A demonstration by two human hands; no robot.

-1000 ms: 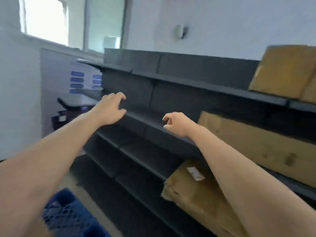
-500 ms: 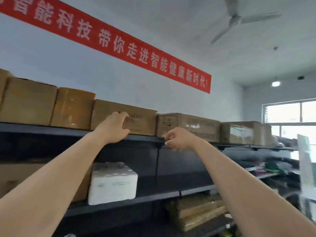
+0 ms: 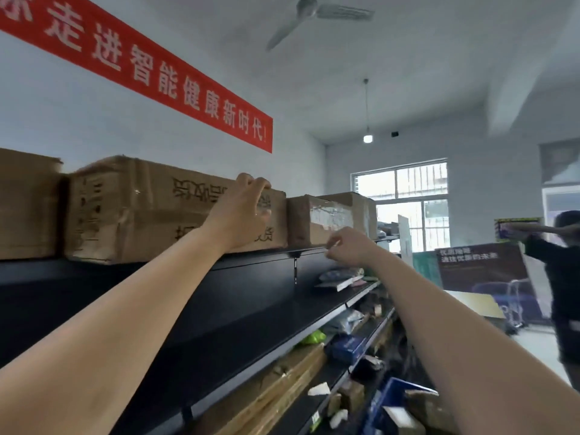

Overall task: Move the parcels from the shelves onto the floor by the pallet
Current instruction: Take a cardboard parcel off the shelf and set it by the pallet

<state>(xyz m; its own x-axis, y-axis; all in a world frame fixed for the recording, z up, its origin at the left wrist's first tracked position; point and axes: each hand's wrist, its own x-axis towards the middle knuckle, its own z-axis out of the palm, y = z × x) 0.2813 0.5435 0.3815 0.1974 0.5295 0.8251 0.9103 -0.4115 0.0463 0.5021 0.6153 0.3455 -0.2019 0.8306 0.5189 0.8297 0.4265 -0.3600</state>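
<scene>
A long brown cardboard parcel [image 3: 141, 211] with upside-down black print lies on the top black shelf [image 3: 266, 255]. My left hand [image 3: 241, 211] is raised to its right end, fingers curled over the top front edge. To its right stands a smaller taped parcel [image 3: 326, 218]. My right hand [image 3: 348, 246] hovers at this parcel's lower front edge by the shelf lip, fingers loosely bent, holding nothing. Another brown parcel [image 3: 25, 205] sits at the far left of the same shelf.
Lower shelves hold flat cardboard packs [image 3: 282, 384], a blue box [image 3: 345, 346], bags and small packets. A person in dark clothes [image 3: 561, 277] stands at the right with an arm stretched out. Posters [image 3: 480, 274] lean by the window wall. A ceiling fan [image 3: 310, 14] hangs overhead.
My view has swung right and up along the shelving. My left hand has risen to the top edge of the long parcel; my right hand has moved toward the smaller parcel.
</scene>
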